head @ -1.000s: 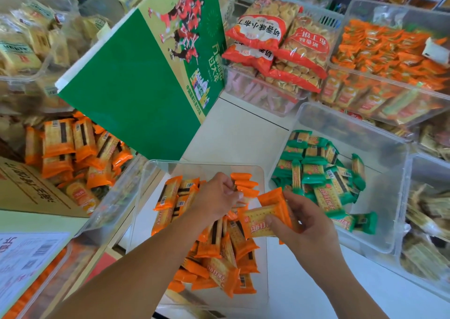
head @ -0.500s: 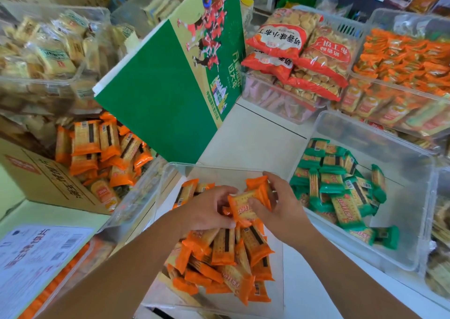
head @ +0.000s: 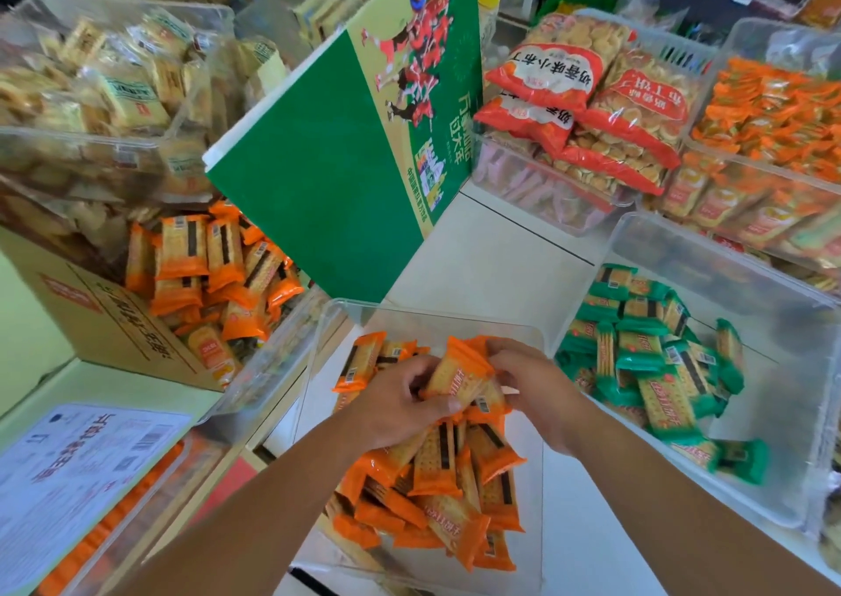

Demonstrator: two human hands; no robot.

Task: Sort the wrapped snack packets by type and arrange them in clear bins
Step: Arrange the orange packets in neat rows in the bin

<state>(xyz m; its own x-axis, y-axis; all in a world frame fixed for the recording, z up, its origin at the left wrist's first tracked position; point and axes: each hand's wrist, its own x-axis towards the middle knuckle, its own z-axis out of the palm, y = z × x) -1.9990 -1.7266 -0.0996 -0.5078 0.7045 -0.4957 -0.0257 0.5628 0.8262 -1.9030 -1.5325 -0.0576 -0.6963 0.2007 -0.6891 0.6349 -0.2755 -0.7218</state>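
A clear bin (head: 336, 322) in front of me holds a pile of orange cracker packets (head: 437, 495). Over it, my left hand (head: 396, 404) and my right hand (head: 537, 390) meet on one orange packet (head: 459, 377), gripping it from both sides above the pile. To the right, a second clear bin (head: 728, 258) holds green cracker packets (head: 646, 358) heaped at its left side. A cardboard box (head: 104, 317) at the left holds more loose orange packets (head: 214, 272).
A green printed carton flap (head: 346, 176) stands up behind the front bin. Bins of pale biscuit packets (head: 104, 85), red-labelled cookie bags (head: 587, 94) and orange snack packets (head: 773, 113) crowd the back. A printed paper sheet (head: 77, 468) lies at the lower left.
My right hand brought an orange packet leftward from near the green bin to above the orange pile, where my left hand now also grips it. The view shifted slightly.
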